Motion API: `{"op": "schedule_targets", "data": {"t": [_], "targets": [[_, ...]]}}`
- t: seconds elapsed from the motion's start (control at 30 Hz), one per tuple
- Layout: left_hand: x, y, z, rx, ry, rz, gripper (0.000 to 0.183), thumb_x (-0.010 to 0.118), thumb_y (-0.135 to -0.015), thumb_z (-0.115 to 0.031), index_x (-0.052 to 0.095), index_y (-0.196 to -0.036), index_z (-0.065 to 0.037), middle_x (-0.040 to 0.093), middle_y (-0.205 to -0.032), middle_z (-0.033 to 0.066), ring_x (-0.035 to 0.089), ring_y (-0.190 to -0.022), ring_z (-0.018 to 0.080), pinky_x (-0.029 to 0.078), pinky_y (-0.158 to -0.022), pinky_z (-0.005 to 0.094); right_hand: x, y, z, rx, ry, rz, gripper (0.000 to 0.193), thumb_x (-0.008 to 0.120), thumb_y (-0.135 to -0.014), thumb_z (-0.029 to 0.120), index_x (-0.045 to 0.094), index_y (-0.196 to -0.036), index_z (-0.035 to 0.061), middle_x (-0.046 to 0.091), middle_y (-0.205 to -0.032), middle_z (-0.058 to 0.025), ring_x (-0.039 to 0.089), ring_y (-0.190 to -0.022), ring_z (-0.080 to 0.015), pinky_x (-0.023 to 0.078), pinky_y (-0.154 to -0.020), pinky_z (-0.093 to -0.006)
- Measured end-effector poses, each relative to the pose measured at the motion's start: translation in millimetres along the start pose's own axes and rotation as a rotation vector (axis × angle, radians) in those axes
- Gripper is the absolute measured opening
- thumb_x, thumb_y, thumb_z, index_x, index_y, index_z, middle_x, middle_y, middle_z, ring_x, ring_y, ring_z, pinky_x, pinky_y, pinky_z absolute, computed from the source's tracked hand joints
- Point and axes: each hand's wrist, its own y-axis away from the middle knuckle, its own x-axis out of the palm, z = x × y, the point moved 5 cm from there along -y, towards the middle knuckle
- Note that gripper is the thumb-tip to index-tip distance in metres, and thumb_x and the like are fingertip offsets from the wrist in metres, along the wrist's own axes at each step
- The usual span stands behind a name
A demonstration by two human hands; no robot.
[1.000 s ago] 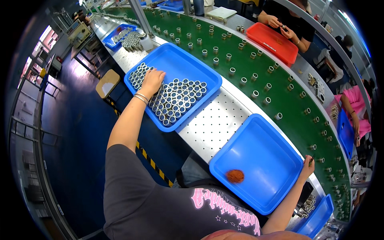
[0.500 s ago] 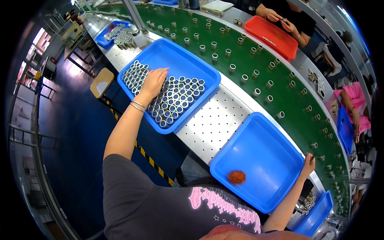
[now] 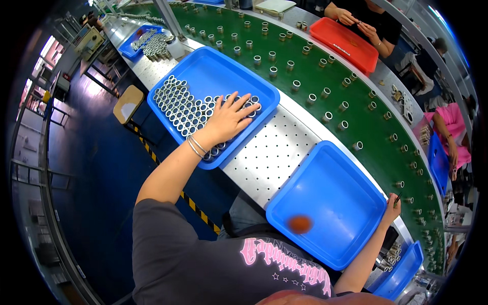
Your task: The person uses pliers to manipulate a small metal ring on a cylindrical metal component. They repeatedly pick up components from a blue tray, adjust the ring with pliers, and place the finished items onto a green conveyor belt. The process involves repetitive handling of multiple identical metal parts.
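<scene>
My left hand (image 3: 231, 119) lies palm down with its fingers spread on the short metal rings (image 3: 178, 109) in the far blue tray (image 3: 223, 66). It covers some of the rings at the tray's right side. Two thin bangles circle that wrist. At the right edge of the nearer blue tray (image 3: 330, 178), my right hand (image 3: 391, 209) is closed on a thin dark tool (image 3: 398, 199), too small to tell its kind. A fuzzy rust-orange clump (image 3: 299, 224) shows over the nearer tray's floor, blurred.
Beyond the trays curves a green conveyor (image 3: 284, 94) bearing many upright metal rings. A perforated metal plate (image 3: 269, 147) lies between the trays. Another blue tray (image 3: 404, 272) stands at lower right. Across the belt, a person's hands (image 3: 361, 28) work above a red tray (image 3: 335, 51).
My left hand has slid right across the rings, and its fingers have spread. The rings at the left now sit closer to the others. My right hand has stayed in place.
</scene>
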Motion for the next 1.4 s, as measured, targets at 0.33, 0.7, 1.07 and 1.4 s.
{"op": "schedule_targets", "data": {"t": [0.33, 0.7, 1.07, 1.4], "targets": [[14.7, -10.4, 73.0, -0.311, -0.025, -0.062, 0.049, 0.040, -0.091, -0.038, 0.033, -0.137, -0.024, 0.028, -0.142, 0.0134, 0.025, -0.132, 0.0316, 0.016, -0.105, 0.0532, -2.3, -2.2, -4.2, -0.015, -0.008, 0.003, 0.018, 0.054, -0.090, 0.017, 0.061, -0.084, 0.0005, 0.045, -0.063, 0.0046, 0.039, -0.058, -0.0028, 0.028, -0.052, -0.0181], [27.7, -26.1, 162.9, -0.510, -0.029, -0.087, 0.053, 0.040, -0.090, -0.044, 0.034, -0.137, -0.021, 0.028, -0.143, 0.0151, 0.023, -0.133, 0.0295, 0.015, -0.107, 0.0485, -1.5, -2.9, -9.0, -0.013, 0.016, -0.004, 0.019, 0.054, -0.089, 0.018, 0.061, -0.085, 0.0008, 0.046, -0.062, 0.0043, 0.040, -0.057, -0.0030, 0.028, -0.051, -0.0182], [30.5, -54.0, 182.0, -0.773, -0.005, -0.098, 0.055, 0.036, -0.090, -0.044, 0.031, -0.139, -0.019, 0.022, -0.145, 0.0140, 0.017, -0.135, 0.0276, 0.010, -0.107, 0.0520, -0.8, -2.6, -5.8, -0.029, 0.016, -0.023, 0.019, 0.055, -0.089, 0.019, 0.061, -0.084, 0.0015, 0.046, -0.062, 0.0049, 0.039, -0.056, -0.0028, 0.027, -0.050, -0.0180], [32.9, -69.4, 196.9, -0.829, 0.033, -0.144, 0.058, 0.033, -0.091, -0.048, 0.032, -0.137, -0.013, 0.025, -0.144, 0.0142, 0.019, -0.135, 0.0280, 0.011, -0.108, 0.0488, 1.2, -1.3, -5.1, -0.003, -0.015, -0.002, 0.020, 0.055, -0.090, 0.020, 0.061, -0.085, 0.0017, 0.046, -0.061, 0.0048, 0.039, -0.056, -0.0027, 0.027, -0.050, -0.0176]]}}
